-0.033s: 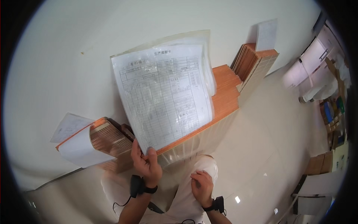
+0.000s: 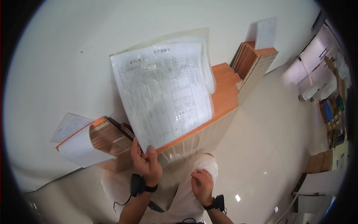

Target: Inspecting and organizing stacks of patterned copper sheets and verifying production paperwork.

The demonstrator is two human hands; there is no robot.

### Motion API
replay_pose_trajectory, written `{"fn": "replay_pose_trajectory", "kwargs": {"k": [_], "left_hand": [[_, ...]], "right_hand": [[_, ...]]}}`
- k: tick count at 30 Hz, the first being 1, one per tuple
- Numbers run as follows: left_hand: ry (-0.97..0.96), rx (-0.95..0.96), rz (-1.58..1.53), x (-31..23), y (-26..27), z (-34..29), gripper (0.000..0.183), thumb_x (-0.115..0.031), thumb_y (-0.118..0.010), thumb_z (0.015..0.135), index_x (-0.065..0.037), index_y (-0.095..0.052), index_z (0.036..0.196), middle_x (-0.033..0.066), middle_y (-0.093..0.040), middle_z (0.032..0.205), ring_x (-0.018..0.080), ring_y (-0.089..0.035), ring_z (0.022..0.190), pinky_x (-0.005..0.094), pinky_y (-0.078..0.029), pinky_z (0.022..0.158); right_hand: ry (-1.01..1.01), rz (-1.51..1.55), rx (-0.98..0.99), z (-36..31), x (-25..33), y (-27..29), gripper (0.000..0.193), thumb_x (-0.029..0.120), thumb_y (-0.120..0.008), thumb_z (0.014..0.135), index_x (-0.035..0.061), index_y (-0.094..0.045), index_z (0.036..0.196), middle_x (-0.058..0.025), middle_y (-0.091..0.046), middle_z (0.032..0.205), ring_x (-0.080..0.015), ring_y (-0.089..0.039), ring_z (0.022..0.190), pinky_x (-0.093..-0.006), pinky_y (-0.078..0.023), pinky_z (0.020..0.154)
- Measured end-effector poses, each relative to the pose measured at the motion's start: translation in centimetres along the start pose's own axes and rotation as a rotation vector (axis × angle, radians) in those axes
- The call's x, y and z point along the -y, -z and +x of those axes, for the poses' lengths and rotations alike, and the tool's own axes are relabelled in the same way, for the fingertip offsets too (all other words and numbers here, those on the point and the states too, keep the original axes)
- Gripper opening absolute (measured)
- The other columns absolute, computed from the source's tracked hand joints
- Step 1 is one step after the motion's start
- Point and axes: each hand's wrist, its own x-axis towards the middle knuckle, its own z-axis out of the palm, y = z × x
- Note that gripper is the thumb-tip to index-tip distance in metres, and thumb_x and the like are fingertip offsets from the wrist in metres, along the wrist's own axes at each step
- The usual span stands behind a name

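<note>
A printed form in a clear plastic sleeve leans back toward the wall, standing on a stack of orange-brown boards. More sheets or sleeves show behind its upper right edge. At its lower left corner my left hand is closed, thumb in front and fingers at the side and behind. My right hand rests on my light-trousered right knee, its fingers loosely bent and holding nothing. Both wrists wear a black strap with a small black device.
Left of the form stands another board stack with a curved white sheet over its side. A further stack at the right has a paper upright on it. Cartons and a light cabinet line the far right.
</note>
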Motion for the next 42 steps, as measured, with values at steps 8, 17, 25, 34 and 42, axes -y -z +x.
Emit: {"fn": "replay_pose_trajectory", "kwargs": {"k": [8, 17, 25, 34, 42], "left_hand": [[0.013, -0.008, -0.096, 0.2, -0.2, 0.2, 0.050, -0.008, -0.049, 0.093, 0.011, -0.027, 0.134, 0.0265, -0.045, 0.128, 0.0261, -0.050, 0.113, 0.0349, -0.041, 0.094], [0.001, 0.010, -0.085, -0.3, 0.3, -0.2, 0.049, -0.007, -0.048, 0.093, 0.011, -0.027, 0.133, 0.0279, -0.046, 0.126, 0.0264, -0.051, 0.110, 0.0347, -0.043, 0.092], [0.018, 0.015, -0.039, 0.3, 0.5, -0.1, 0.049, -0.008, -0.047, 0.093, 0.012, -0.027, 0.133, 0.0291, -0.046, 0.125, 0.0278, -0.052, 0.109, 0.0354, -0.045, 0.090], [-0.027, 0.020, 0.062, 0.5, 0.3, -0.5, 0.051, -0.016, -0.048, 0.095, 0.007, -0.027, 0.135, 0.0233, -0.045, 0.128, 0.0204, -0.050, 0.105, 0.0283, -0.044, 0.083], [-0.026, 0.004, 0.019, 0.7, 0.3, -0.5, 0.052, -0.019, -0.046, 0.096, 0.005, -0.024, 0.137, 0.0221, -0.044, 0.127, 0.0202, -0.050, 0.105, 0.0285, -0.043, 0.084]], "right_hand": [[0.019, -0.019, -0.036, 0.3, 0.3, 0.3, 0.017, -0.002, -0.065, 0.070, 0.0056, -0.066, 0.085, -0.0106, -0.067, 0.088, -0.0281, -0.062, 0.095, -0.0428, -0.045, 0.092], [0.016, -0.017, -0.024, -0.5, 0.5, 0.3, 0.017, -0.002, -0.064, 0.070, 0.0055, -0.066, 0.085, -0.0081, -0.068, 0.089, -0.0263, -0.063, 0.096, -0.0418, -0.045, 0.093], [0.013, 0.004, -0.031, 0.4, 1.1, 0.2, 0.016, -0.002, -0.064, 0.070, 0.0055, -0.066, 0.084, -0.0078, -0.068, 0.089, -0.0263, -0.063, 0.096, -0.0415, -0.045, 0.092], [0.018, -0.012, -0.031, 0.2, 1.2, 0.1, 0.017, -0.001, -0.066, 0.069, 0.0063, -0.066, 0.084, -0.0078, -0.067, 0.088, -0.0267, -0.063, 0.094, -0.0414, -0.046, 0.091], [0.027, 0.031, -0.017, 0.1, 1.3, 0.3, 0.018, -0.002, -0.064, 0.068, 0.0058, -0.066, 0.084, -0.0079, -0.068, 0.087, -0.0268, -0.064, 0.093, -0.0421, -0.046, 0.091]]}}
